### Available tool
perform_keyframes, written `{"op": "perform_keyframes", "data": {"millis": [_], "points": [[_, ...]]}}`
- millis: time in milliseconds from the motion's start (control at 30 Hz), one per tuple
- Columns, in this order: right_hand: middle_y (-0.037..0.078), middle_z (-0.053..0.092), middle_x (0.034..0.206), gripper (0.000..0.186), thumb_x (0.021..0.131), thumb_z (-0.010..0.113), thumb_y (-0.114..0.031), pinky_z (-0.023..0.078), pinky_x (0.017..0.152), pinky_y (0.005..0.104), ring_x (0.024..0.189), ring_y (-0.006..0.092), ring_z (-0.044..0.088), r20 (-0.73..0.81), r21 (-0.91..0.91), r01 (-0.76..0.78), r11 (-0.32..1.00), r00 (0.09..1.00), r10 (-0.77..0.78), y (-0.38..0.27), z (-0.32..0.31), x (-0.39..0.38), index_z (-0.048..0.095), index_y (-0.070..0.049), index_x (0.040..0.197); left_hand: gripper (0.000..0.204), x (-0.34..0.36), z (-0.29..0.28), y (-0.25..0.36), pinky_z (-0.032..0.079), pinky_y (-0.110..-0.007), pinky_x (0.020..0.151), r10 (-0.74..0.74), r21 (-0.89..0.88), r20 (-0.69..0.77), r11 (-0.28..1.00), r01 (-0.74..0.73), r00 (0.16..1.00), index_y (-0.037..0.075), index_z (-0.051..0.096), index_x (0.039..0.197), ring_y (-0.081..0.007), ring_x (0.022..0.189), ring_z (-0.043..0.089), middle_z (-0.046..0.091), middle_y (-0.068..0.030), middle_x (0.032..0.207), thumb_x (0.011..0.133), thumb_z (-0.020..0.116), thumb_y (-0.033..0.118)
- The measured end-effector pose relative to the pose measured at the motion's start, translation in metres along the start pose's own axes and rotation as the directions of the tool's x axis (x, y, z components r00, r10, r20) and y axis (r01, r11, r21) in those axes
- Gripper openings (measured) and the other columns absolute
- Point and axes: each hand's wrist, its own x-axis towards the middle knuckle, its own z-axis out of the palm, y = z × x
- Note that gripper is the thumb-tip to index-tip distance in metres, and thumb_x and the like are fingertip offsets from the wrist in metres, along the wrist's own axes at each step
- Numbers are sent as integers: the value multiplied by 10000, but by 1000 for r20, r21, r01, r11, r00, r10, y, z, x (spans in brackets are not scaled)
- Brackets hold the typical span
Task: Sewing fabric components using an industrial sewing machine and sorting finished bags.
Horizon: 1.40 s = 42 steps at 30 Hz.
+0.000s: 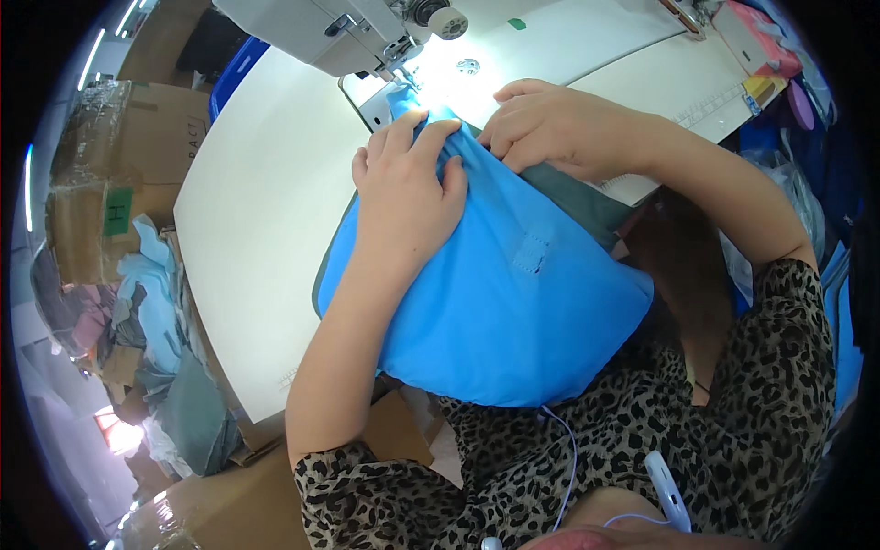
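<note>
A blue fabric piece (495, 302) with a dark grey-green layer (577, 202) along its right edge hangs from the sewing bed over my lap. Its narrow tip lies under the needle area of the sewing machine (357, 32). My left hand (408, 188) rests on top of the blue cloth just short of the needle, fingers bent and spread, thumb apart. To its right, my right hand (555, 133) is closed on the fabric's edge where blue meets grey-green; its fingertips are partly hidden. A small stitched rectangle shows on the blue side.
The white sewing table (266, 211) extends left and right of the machine. Cardboard boxes (128, 165) and loose fabric scraps (188, 403) are piled at the left. A pink item (756, 41) stands at the far right corner. A white cable (573, 458) hangs by the cloth's lower edge.
</note>
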Motion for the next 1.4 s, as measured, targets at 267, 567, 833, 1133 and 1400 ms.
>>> {"op": "perform_keyframes", "data": {"millis": [267, 567, 833, 1133, 1400], "points": [[22, 644, 1014, 240, 853, 510, -26, 286, 1071, 566, 1012, 197, 597, -3, -92, -102, 991, 995, 102, 11, 6, 12, 694, -121, 975, 332, 14, 6, -21, 318, -592, 1037, -33, 12, 34, 999, 32, 999, 158, 638, 1160, -317, 1212, 496, 558, -111, 1251, 835, 588, 208], [60, 651, 1062, 169, 873, 554, -37, 353, 1057, 494, 1073, 229, 592, 36, -139, -111, 984, 992, 117, 22, 11, 24, 703, -84, 939, 386, 4, -7, -9, 281, -594, 1075, -82, 216, 107, 975, 57, 991, 146, 595, 1248, -310, 1287, 452, 508, -139, 1352, 887, 579, 279], [81, 633, 1108, 117, 817, 598, -88, 433, 970, 419, 1104, 287, 566, -98, -206, 170, 964, 976, -193, 18, 3, 14, 680, -50, 892, 479, -43, -8, 9, 126, -568, 1142, -31, -18, 79, 999, 32, 996, 75, 497, 1331, -323, 1381, 337, 442, -151, 1427, 898, 577, 264], [63, 628, 1028, 109, 785, 594, -98, 477, 867, 366, 998, 247, 567, -104, -203, 123, 971, 984, -147, 20, 9, 12, 654, -33, 850, 441, -39, -15, -8, 129, -523, 1159, 16, -18, 128, 1000, -14, 992, 129, 540, 1313, -291, 1388, 337, 456, -98, 1428, 883, 578, 219], [41, 629, 1062, 99, 768, 572, -74, 498, 822, 333, 990, 237, 561, -143, -113, 42, 993, 988, -58, 3, 16, 20, 643, -23, 815, 409, -20, -38, -49, 199, -526, 1144, 160, -101, 245, 985, -139, 956, 135, 580, 1245, -290, 1355, 395, 482, -76, 1407, 837, 597, 125]]}}
